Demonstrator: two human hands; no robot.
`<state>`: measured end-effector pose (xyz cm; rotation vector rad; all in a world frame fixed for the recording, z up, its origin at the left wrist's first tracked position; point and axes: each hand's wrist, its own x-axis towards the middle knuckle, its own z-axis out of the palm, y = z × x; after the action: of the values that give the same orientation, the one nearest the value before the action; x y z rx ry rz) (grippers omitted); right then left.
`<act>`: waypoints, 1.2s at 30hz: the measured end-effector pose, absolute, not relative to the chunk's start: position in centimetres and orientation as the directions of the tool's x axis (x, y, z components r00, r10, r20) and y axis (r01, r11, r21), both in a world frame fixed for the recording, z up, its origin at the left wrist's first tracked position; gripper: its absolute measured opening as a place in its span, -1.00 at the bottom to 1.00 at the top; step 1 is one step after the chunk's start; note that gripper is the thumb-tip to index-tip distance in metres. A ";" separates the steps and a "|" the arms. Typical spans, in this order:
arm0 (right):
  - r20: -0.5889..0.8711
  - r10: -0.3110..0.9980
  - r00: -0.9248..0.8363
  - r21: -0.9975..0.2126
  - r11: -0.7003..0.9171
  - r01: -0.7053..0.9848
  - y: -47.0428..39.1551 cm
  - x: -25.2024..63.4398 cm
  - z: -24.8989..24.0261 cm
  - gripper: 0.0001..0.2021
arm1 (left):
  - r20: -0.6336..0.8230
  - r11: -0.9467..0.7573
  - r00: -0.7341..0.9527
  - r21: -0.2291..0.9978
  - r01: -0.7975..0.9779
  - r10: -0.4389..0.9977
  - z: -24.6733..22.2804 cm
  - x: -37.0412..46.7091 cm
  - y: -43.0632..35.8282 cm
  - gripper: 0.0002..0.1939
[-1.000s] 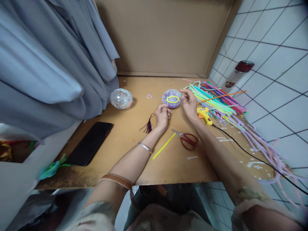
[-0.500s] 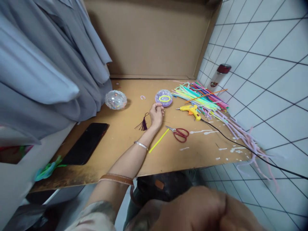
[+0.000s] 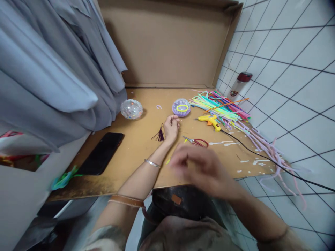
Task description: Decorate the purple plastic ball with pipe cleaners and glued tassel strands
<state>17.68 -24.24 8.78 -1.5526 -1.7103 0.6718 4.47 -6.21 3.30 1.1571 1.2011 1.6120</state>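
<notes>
My left hand (image 3: 171,129) rests on the table with its fingers curled, just below a purple round piece (image 3: 181,107) that carries a yellow ring. Whether something small is between those fingers is hidden. My right hand (image 3: 201,167) hovers over the front of the table, smeared by motion, and partly covers a yellow strip (image 3: 168,161). Red-handled scissors (image 3: 200,142) lie just beyond it. A dark tassel (image 3: 159,134) is left of my left hand. The yellow glue gun (image 3: 210,121) lies to the right, its nozzle pointing left.
A clear ball (image 3: 131,108) and a small pale curved piece (image 3: 158,107) sit farther left. Near the front left is a black phone (image 3: 102,153). Colourful pipe cleaners (image 3: 220,106) cover the back right, near a red-capped bottle (image 3: 240,85). A black cord runs right.
My right hand has moved up and forward from the bottom edge to over the table, now hiding much of the yellow strip. The view has shifted slightly; my left hand stays near the purple piece.
</notes>
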 end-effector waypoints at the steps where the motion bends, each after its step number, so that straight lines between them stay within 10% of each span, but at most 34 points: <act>1: 0.172 0.985 0.012 -0.757 0.124 0.642 -22.0 17.7 8.8 -0.75 | 0.229 -0.243 -0.266 0.970 -0.023 0.937 3.3 4.2 -5.8 -0.81; 8: 0.109 0.966 0.233 -0.584 -0.128 0.802 -7.4 17.5 9.1 -0.70 | 0.612 -0.502 -0.098 0.720 0.480 0.785 6.2 2.1 -2.6 -0.47; 15: -0.063 0.949 0.309 -0.434 -0.305 0.848 -4.7 16.0 7.7 -0.62 | 0.506 -0.398 0.118 0.493 0.774 0.855 6.1 2.3 -2.1 -0.38; 36: 0.002 0.968 0.250 -0.476 -0.219 0.852 -3.9 15.7 7.0 -0.75 | 0.552 -0.480 0.025 0.702 0.526 0.833 4.7 4.0 2.8 -0.54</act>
<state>15.75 -3.87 6.98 -2.1486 -1.6647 0.4194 3.97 2.78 4.69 2.0053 1.3942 1.4374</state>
